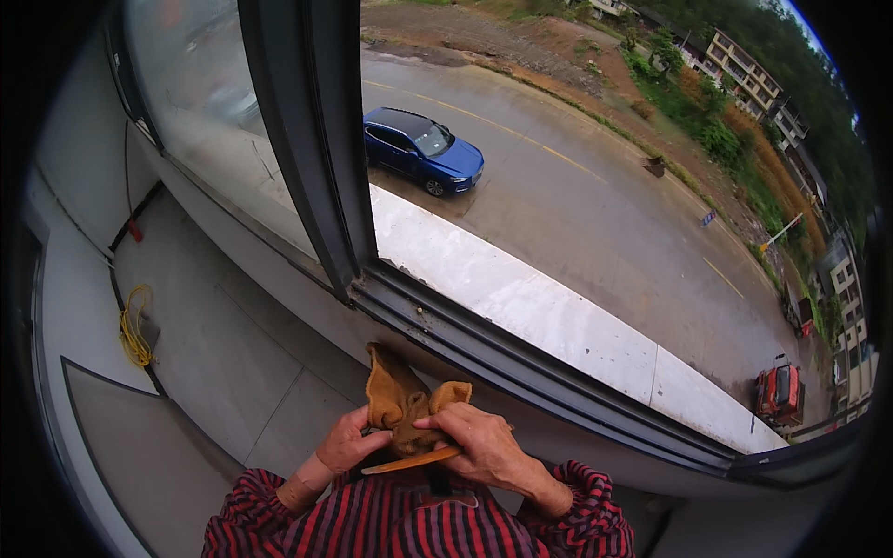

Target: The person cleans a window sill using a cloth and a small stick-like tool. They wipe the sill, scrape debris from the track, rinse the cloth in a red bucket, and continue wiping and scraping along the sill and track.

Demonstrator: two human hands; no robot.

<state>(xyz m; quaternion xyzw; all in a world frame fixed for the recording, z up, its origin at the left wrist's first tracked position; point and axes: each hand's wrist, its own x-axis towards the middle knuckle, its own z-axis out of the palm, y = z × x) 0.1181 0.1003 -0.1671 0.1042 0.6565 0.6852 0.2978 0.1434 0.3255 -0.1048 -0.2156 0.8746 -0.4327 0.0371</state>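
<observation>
In front of my striped top, both hands grip a bunched orange-brown cloth (388, 390). My left hand (347, 441) pinches its left side between thumb and fingers. On the other side, my right hand (481, 439) closes over the cloth with its thumb laid across the middle. A darker, ribbed-looking fold (413, 436) lies between the two thumbs. From under my right hand a narrow orange-brown strip (411, 461) points left; whether it is part of the cloth I cannot tell. My right fingertips are partly hidden.
Just beyond the cloth runs a dark metal window track (530, 352), with an upright frame (307, 139) at left and a pale outer ledge (516, 286). Outside, a blue car (425, 150) and a red truck (780, 394) are on the road. A yellow cord (132, 331) lies on the floor.
</observation>
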